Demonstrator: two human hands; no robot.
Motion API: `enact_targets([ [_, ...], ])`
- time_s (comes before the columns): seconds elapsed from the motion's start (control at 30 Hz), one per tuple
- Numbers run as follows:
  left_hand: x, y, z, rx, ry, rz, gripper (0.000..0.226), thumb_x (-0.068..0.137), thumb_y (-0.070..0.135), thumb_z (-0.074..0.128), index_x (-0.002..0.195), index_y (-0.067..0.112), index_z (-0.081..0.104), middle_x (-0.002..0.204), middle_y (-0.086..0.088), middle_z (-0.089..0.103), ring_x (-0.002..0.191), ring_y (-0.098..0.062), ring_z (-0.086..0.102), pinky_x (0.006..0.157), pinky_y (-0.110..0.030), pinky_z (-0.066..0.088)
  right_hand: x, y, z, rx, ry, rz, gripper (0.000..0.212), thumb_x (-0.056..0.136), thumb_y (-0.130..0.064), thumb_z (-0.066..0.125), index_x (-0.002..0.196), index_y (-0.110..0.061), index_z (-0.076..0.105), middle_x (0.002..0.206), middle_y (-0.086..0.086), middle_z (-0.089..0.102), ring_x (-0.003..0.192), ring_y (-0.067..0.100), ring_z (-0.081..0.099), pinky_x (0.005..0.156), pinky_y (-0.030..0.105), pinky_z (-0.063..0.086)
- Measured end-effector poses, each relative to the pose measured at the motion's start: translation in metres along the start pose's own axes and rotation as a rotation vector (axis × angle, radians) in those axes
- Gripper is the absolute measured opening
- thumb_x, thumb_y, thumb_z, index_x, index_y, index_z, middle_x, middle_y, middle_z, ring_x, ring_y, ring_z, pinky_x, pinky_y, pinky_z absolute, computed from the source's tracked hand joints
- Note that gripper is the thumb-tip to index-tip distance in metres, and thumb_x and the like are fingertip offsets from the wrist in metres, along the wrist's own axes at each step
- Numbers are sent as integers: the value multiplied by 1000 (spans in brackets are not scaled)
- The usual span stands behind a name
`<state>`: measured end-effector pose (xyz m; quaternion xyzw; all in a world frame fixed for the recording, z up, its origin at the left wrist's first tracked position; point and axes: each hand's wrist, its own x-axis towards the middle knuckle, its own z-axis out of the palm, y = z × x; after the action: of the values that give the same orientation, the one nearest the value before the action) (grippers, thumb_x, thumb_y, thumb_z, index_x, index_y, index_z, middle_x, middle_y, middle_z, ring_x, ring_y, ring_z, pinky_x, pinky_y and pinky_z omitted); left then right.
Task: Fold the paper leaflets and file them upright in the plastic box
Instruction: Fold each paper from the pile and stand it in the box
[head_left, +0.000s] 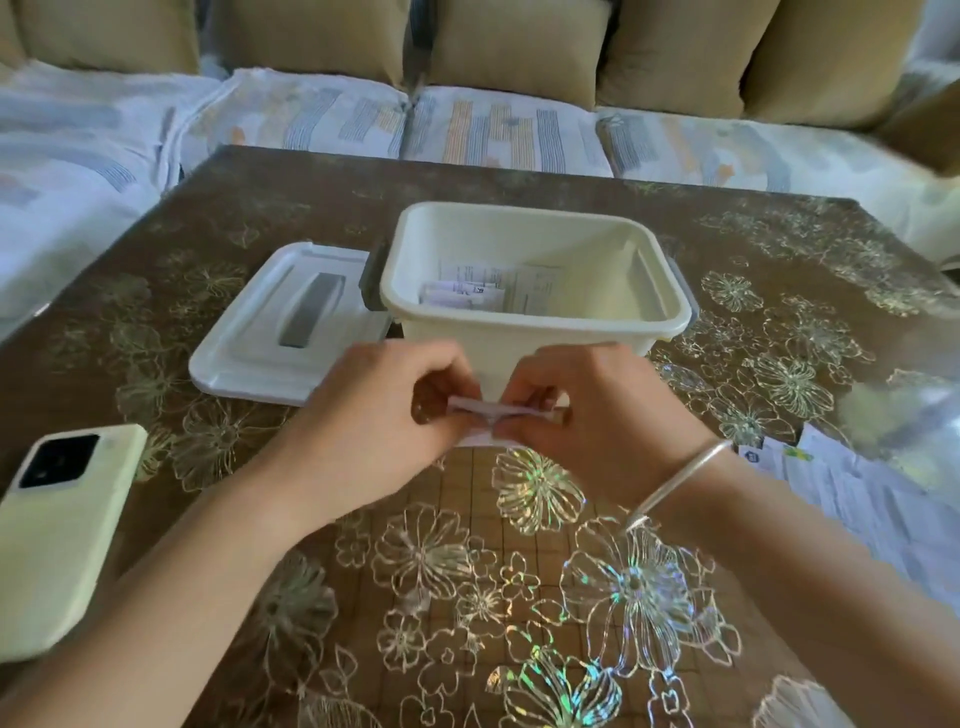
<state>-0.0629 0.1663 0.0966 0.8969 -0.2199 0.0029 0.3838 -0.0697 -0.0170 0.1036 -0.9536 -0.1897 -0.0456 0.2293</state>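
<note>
At the centre of the frame both hands meet over a small white leaflet (480, 410), held just above the tabletop (311, 218) and right in front of the box (545, 325). The left hand (384, 405) pinches the leaflet's left end with curled fingers and thumb. The right hand (587, 410) pinches its right end the same way, and the fingertips of the two hands almost touch. The paper looks folded into a narrow strip, though the fingers hide most of it. A silver bangle (685, 470) sits on the right wrist.

The cream box stands open at the upper middle of the frame. Inside it, several folded leaflets (462, 293) stand upright toward the left and back, with a taller printed sheet (537, 283) behind them. Its lid (234, 364) lies flat just left of the box, grey handle up.

At the lower left edge a phone (52, 545) in a pale green case lies camera side up. At the right edge, a loose pile of unfolded leaflets (857, 493) rests on the tabletop, partly under the right forearm. The tabletop carries a brown cover with shiny flower outlines. Across the top of the frame runs a sofa (493, 130) with tan cushions (519, 47).
</note>
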Motion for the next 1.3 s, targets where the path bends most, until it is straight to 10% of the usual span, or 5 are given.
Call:
enact_targets([
  [0.4, 97, -46, -30, 90, 507, -4, 6, 90, 21, 62, 90, 22, 67, 85, 23, 62, 88, 15, 54, 75, 3, 34, 112, 40, -38, -215, 82, 62, 6, 84, -35, 67, 88, -31, 69, 75, -14, 61, 69, 8, 52, 61, 22, 40],
  [0.7, 106, -68, -17, 43, 521, -51, 11, 88, 25, 58, 87, 23, 69, 90, 15, 67, 94, -9, 60, 81, -24, 47, 150, 56, -9, -293, -182, 39, 2, 84, -34, 64, 85, -33, 66, 87, -12, 67, 83, 12, 58, 64, 24, 42],
  [1.3, 103, -71, -16, 12, 525, -13, 8, 91, 19, 64, 87, 23, 69, 91, 15, 67, 96, -11, 60, 81, -36, 51, 155, 50, 9, -460, -155, -42, 13, 88, -25, 52, 95, -29, 61, 97, -3, 67, 88, 25, 61, 68, 27, 41],
])
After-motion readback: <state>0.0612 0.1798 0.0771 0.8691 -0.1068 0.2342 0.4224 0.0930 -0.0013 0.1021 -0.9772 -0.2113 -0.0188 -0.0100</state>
